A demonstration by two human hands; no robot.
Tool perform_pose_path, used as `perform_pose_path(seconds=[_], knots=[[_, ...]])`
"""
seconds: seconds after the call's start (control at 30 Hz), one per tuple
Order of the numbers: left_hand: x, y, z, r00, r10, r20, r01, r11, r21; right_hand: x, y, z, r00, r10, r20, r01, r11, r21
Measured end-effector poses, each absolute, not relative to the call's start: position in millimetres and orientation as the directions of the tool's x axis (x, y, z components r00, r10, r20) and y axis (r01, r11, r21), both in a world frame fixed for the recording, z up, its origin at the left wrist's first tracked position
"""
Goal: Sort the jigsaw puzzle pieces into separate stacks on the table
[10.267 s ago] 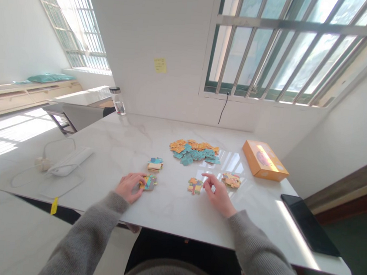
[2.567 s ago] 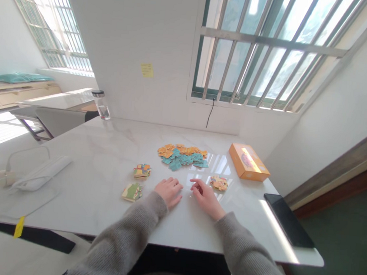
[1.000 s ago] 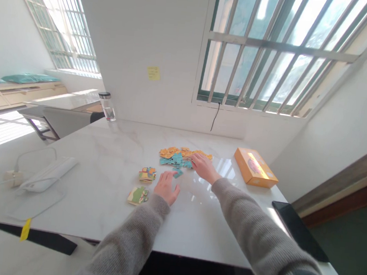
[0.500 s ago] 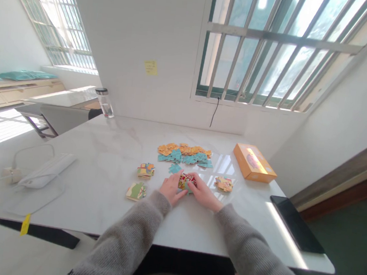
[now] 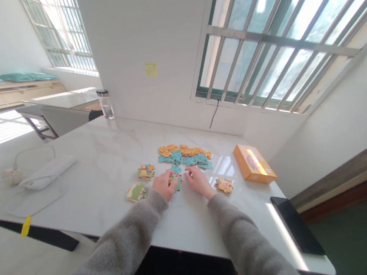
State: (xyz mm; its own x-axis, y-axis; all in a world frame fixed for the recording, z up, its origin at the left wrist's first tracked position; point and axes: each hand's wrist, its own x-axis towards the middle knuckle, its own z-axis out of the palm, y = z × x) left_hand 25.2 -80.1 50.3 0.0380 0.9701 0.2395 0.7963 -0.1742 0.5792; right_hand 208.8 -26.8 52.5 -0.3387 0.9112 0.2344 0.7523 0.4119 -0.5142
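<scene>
My left hand rests on the white table with its fingers closed on a small colourful puzzle piece. My right hand lies just to the right of that piece, fingers curled toward it; whether it grips the piece I cannot tell. A pile of orange and teal puzzle pieces lies just beyond both hands. Small joined puzzle clusters sit at the left, at the near left and at the right.
An orange puzzle box lies at the back right. A black tablet lies near the right edge. A white power strip with cable sits at the left, a glass jar at the back. A barred window is behind.
My right hand reached to the far pile and came back. Both hands closed around a small piece in front of me, and now they have shifted slightly left with it.
</scene>
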Motion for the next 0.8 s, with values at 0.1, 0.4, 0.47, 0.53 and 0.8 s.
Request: perform_pose_path(seconds=[0.1,0.4,0.47,0.53,0.8], knots=[[18.9,-80.5,51.9,0.004,0.96,0.279,0.778,-0.178,0.603,184.8,-18.2,52.2,-0.263,0.936,0.233,0.871,0.334,-0.361],[18.7,-80.8,55.1,-0.07,0.961,0.269,0.695,-0.147,0.704,175.0,-16.3,45.3,-0.195,0.954,0.228,0.807,0.288,-0.515],[21.2,-80.1,53.7,-0.023,0.986,0.168,0.649,-0.113,0.753,187.3,-22.5,45.8,-0.205,0.949,0.239,0.725,0.311,-0.614],[25.6,-80.4,51.7,0.048,0.997,0.054,0.609,-0.073,0.79,202.7,-31.5,47.5,-0.203,0.944,0.262,0.685,0.328,-0.65],[43.9,-86.7,46.3,0.135,0.989,0.056,0.823,-0.143,0.549,253.1,-63.9,49.1,-0.199,0.936,0.29,0.801,0.325,-0.502]])
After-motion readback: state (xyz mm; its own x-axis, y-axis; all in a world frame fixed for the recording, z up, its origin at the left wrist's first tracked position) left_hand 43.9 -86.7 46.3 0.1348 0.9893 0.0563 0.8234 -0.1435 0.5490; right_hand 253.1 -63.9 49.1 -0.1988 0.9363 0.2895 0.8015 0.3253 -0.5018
